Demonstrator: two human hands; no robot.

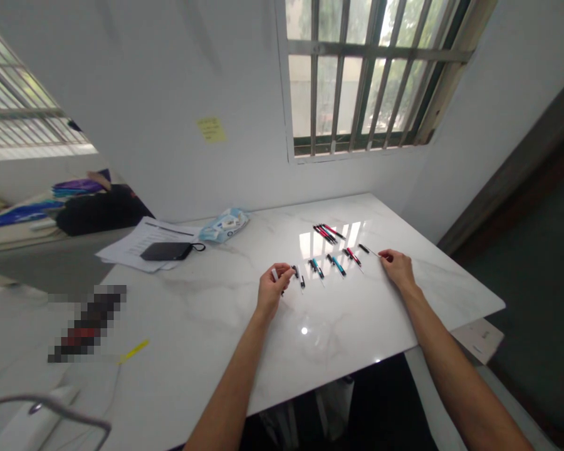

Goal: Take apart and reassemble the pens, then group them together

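My left hand (271, 289) is closed around a small white pen part (275, 274) on the white marble table (216, 338). Right beside it lie a few black pen pieces (299, 275). My right hand (396, 265) rests on the table with fingers curled, pinching the end of a black pen (367, 250). Between the hands lies a row of blue (337, 265) and red pens (353, 255). A small bunch of red and black pens (328, 233) lies farther back.
At the back left are papers (143, 247) with a black pouch (167, 251) on them and a blue-white plastic packet (224, 225). A yellow strip (134, 351) lies near left. A barred window (366, 75) is ahead. The table's right edge drops to dark floor.
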